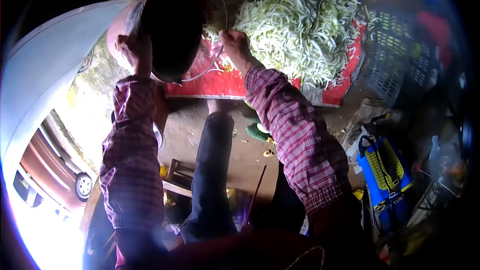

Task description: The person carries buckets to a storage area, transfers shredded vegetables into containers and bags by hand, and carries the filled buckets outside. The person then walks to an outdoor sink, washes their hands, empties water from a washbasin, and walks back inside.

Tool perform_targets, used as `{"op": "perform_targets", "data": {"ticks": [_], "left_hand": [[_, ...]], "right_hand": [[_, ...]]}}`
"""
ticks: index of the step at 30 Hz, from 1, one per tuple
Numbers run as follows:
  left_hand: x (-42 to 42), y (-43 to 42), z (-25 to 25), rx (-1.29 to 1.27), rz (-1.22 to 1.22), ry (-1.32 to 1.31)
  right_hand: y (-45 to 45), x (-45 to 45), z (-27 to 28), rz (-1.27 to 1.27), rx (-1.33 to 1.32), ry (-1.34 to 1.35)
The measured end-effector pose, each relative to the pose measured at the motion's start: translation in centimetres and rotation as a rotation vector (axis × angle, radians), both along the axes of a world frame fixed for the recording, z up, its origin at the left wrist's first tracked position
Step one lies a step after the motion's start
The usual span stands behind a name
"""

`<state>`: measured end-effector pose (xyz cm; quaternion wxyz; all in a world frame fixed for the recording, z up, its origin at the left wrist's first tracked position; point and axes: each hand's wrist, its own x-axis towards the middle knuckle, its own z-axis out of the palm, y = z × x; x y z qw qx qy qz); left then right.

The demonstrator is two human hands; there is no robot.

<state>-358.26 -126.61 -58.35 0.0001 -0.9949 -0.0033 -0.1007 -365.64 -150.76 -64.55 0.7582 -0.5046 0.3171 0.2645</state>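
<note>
The bucket tilts at the left end of the red sheet, mouth facing right toward the shreds, the nearer left hand's fingers gripping its rim, the right hand's closed round its handle.

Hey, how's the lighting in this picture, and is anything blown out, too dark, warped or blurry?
Head view: glare whites out the lower left, by the parked car; head view: the bucket is nearly black inside; head view: wide-angle distortion bends the edges, and the corners go black; head view: the plastic crate looks hazy, the shredded vegetables clearer.
</note>
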Motion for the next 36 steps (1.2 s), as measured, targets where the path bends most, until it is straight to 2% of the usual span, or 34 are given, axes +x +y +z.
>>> {"op": "perform_targets", "data": {"ticks": [1, 3, 6, 10, 13, 16, 19, 21, 22, 25, 27, 28, 31, 32, 33, 36], "left_hand": [[0.4, -1.4, -0.4, 0.04, 0.059, 0.045], [1.1, -2.5, -1.2, 0.071, -0.072, 0.057], [1.7, -5.0, -3.3, 0.172, -0.114, -0.06], [2.6, -6.6, -5.4, 0.006, -0.137, -0.141], [2.3, -9.2, -4.8, -0.144, -0.097, -0.079], [1.3, -11.9, -5.3, -0.146, -0.055, -0.13], [-0.3, -15.0, -5.3, -0.095, -0.036, -0.081], [-2.1, -17.9, -4.4, 0.091, -0.117, -0.119], [-3.1, -19.5, -4.2, -0.031, -0.084, -0.098], [-5.6, -23.8, -2.0, 0.006, -0.039, -0.053], [-7.1, -24.3, -1.9, -0.013, 0.007, 0.001], [-8.0, -24.2, -2.0, -0.044, 0.05, 0.035], [-9.9, -22.4, -4.1, -0.23, 0.197, 0.111], [-10.1, -23.1, -3.3, -0.152, 0.135, 0.072], [-9.9, -23.5, -3.3, -0.18, 0.095, 0.067], [-8.8, -24.0, -2.6, -0.287, -0.01, 0.026]], "right_hand": [[-0.9, 0.5, -0.7, 0.056, 0.011, 0.029], [-1.8, 0.9, -3.1, 0.037, 0.014, 0.044], [-3.2, 1.0, -6.5, 0.044, 0.033, 0.043], [-4.7, -0.7, -9.7, -0.018, 0.114, -0.007], [-6.3, -1.2, -8.3, -0.132, 0.148, -0.138], [-9.3, -0.7, -4.7, -0.16, 0.175, -0.141], [-12.5, -1.5, -2.4, -0.082, 0.157, -0.083], [-13.9, -2.2, -0.8, -0.091, 0.14, -0.078], [-14.5, -2.8, 0.1, -0.1, 0.131, -0.092], [-16.2, -4.5, 2.8, -0.079, 0.04, -0.078], [-16.7, -5.3, 4.6, -0.05, -0.174, -0.152], [-16.6, -6.3, 4.4, -0.099, -0.052, -0.121], [-15.1, -6.7, 4.9, -0.143, -0.112, -0.164], [-14.1, -6.8, 4.9, -0.153, -0.11, -0.199], [-12.8, -6.8, 4.5, -0.128, -0.185, -0.223], [-9.2, -5.5, 2.8, -0.084, -0.557, -0.671]]}}
